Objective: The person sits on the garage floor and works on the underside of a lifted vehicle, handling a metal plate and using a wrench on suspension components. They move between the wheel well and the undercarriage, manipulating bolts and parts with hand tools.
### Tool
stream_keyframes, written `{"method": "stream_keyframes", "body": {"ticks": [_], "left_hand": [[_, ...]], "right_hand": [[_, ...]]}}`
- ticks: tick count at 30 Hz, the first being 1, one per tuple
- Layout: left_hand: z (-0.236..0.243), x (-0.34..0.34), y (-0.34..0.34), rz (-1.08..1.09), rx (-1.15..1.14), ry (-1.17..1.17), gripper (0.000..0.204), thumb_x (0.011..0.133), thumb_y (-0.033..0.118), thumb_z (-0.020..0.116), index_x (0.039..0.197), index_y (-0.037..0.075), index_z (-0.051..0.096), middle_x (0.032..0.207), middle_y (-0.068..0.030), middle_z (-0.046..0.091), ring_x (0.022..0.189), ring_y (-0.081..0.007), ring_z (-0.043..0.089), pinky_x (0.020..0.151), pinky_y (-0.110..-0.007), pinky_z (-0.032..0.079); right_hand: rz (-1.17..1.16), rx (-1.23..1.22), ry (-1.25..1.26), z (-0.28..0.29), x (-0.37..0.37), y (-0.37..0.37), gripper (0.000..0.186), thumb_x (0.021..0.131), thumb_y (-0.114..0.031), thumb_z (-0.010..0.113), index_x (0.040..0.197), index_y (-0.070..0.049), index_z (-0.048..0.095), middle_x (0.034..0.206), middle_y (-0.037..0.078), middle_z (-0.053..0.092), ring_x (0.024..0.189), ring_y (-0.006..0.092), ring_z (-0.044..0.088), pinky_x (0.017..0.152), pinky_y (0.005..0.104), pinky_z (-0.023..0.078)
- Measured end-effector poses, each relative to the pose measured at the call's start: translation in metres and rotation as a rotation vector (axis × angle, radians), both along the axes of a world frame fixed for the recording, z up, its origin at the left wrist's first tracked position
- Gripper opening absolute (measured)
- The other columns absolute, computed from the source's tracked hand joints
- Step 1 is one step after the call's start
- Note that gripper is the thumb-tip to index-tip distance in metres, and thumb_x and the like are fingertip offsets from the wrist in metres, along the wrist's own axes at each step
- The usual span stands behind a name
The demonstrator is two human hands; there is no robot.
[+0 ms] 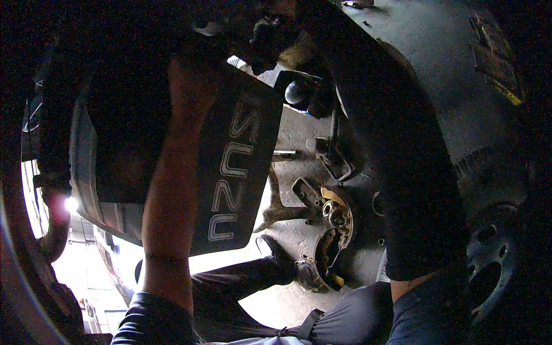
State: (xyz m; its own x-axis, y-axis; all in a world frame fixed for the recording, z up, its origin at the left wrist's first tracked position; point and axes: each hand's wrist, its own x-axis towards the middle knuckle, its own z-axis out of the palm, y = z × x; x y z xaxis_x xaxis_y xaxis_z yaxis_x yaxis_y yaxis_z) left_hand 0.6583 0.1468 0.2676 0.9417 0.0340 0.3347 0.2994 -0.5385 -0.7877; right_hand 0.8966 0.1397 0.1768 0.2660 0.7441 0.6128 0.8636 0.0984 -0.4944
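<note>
My left hand [191,80] is raised into shadow beside the upper edge of a dark, lettered mudflap [260,138]; its fingers are hidden in the dark. My bare left forearm runs up in front of the flap. My right arm, in a dark sleeve, reaches up to a dark mechanical part [261,43] at the top centre, where the hand is lost in shadow. What either hand holds, if anything, cannot be made out.
Below, on the concrete floor [290,129], lie curved brake shoes [325,270], worn metal parts [336,210] and tools. A wheel rim [494,264] is at the right, a yellow-edged flat object [494,57] at upper right. My bent legs are at the bottom.
</note>
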Motion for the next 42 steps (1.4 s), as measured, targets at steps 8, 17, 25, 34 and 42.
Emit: {"method": "stream_keyframes", "body": {"ticks": [8,17,25,34,42], "left_hand": [[0.005,0.0,0.01,0.124,-0.012,0.08,0.023,0.081,0.014,0.069,0.103,0.015,0.075,0.09,-0.0094,0.073,0.079,-0.0285,0.071,0.065,-0.042,0.059],[0.004,0.001,0.005,-0.041,0.008,0.049,0.022,0.082,0.016,0.068,0.103,0.014,0.075,0.091,-0.0107,0.073,0.082,-0.0298,0.071,0.068,-0.043,0.058],[0.008,0.004,0.001,-0.107,-0.078,-0.002,0.02,0.084,0.018,0.068,0.103,0.012,0.075,0.093,-0.0125,0.073,0.084,-0.0317,0.071,0.073,-0.045,0.058],[0.005,0.01,-0.013,0.162,-0.629,-0.311,0.027,0.091,0.028,0.068,0.105,0.006,0.072,0.099,-0.0161,0.074,0.088,-0.0358,0.071,0.077,-0.044,0.057],[0.004,0.012,-0.017,0.16,-0.659,-0.37,0.032,0.09,0.031,0.07,0.111,0.007,0.068,0.105,-0.0167,0.072,0.093,-0.0362,0.069,0.082,-0.045,0.055]], "right_hand": [[0.001,0.002,0.018,0.001,-0.003,0.002,0.035,0.093,-0.021,0.068,0.126,-0.011,0.063,0.116,0.019,0.067,0.109,0.0363,0.065,0.097,0.0431,0.051],[0.002,-0.002,0.023,-0.002,-0.006,0.002,0.036,0.09,-0.02,0.07,0.124,-0.009,0.064,0.115,0.019,0.067,0.109,0.0364,0.065,0.097,0.0431,0.051],[0.006,-0.002,0.027,-0.003,-0.011,0.003,0.037,0.088,-0.019,0.072,0.122,-0.007,0.064,0.115,0.019,0.068,0.109,0.0364,0.065,0.096,0.0431,0.051],[0.014,0.015,0.036,-0.008,-0.017,0.0,0.039,0.086,-0.019,0.075,0.12,-0.005,0.064,0.114,0.019,0.068,0.109,0.0365,0.065,0.096,0.0431,0.051],[0.096,0.086,0.085,-0.059,-0.039,-0.036,0.04,0.083,-0.018,0.077,0.118,-0.004,0.064,0.113,0.019,0.069,0.109,0.0366,0.066,0.095,0.043,0.051]]}}
